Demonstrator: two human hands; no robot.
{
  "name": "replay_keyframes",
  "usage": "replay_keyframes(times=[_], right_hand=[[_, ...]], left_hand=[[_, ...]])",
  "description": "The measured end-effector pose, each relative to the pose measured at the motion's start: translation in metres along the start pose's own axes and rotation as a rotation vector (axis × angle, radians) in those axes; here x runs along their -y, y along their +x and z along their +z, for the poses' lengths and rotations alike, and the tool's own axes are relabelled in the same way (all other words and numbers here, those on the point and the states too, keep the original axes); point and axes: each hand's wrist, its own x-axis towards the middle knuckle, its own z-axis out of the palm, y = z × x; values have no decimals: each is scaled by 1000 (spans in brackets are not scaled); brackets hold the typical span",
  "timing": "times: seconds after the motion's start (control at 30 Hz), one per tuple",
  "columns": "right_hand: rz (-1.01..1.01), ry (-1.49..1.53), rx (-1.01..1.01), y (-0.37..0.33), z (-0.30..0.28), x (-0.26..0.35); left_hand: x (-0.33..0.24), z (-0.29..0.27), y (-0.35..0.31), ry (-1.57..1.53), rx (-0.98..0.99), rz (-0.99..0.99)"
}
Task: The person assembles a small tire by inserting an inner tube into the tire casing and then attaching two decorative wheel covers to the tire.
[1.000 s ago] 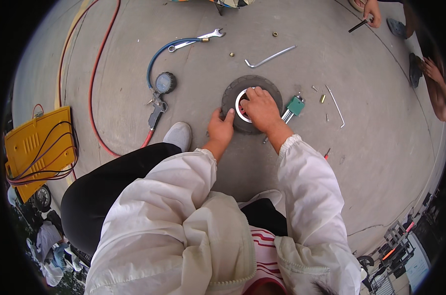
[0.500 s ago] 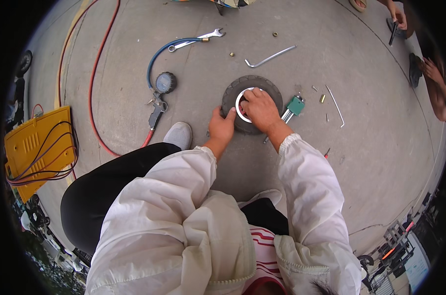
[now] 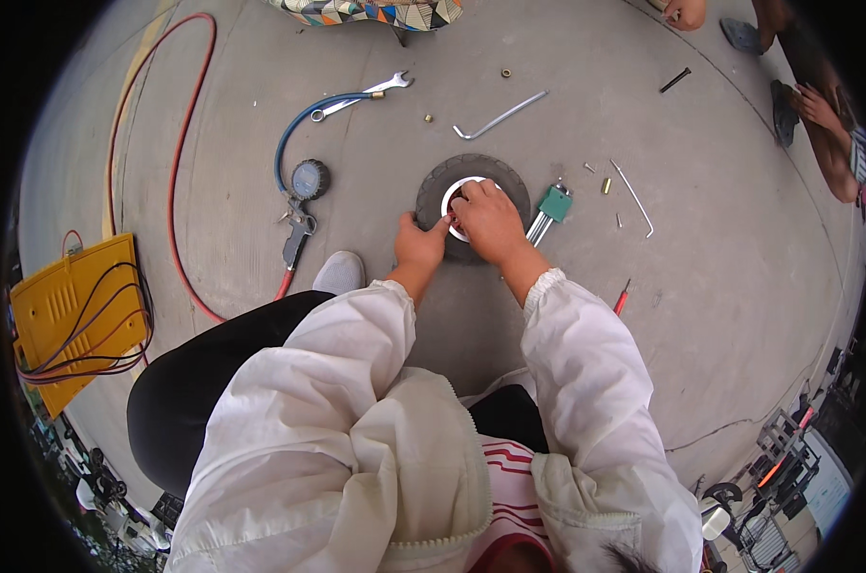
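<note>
A small wheel [image 3: 520, 177] with a black tyre and white rim lies flat on the concrete before me. My left hand [image 3: 420, 248] grips the tyre's near left side, its thumb reaching over the rim to the hub. My right hand [image 3: 490, 222] rests over the rim from the right, fingers bent down into the hub opening, where a bit of red shows. What its fingertips pinch is hidden. Right of the wheel lies a hex key set [image 3: 555, 203] in a green holder, close to my right wrist.
Beyond the wheel lie an L-shaped wrench [image 3: 500, 116], a combination spanner [image 3: 361, 96] and brass nuts. A tyre inflator gauge [image 3: 310, 180] with a red hose is on the left, near a yellow panel [image 3: 74, 310]. Small screws, a screwdriver [image 3: 623, 299] and a dark bolt [image 3: 674, 79] lie right.
My left thumb has moved in toward the hub beside my right fingers. At the upper right, a co-worker's hand has let go of the dark bolt, which now lies on the ground.
</note>
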Motion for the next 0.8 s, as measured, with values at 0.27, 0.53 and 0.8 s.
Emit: replay_keyframes(times=[0.27, 0.53, 0.8], right_hand=[[525, 254, -419, -72, -15, -17], [704, 404, -283, -74, -9, -17], [754, 364, -258, -67, -11, -14]], left_hand=[[-37, -13, -34, 389, -326, 430], [-81, -22, -43, 583, 171, 795], [-71, -6, -30, 625, 74, 908]])
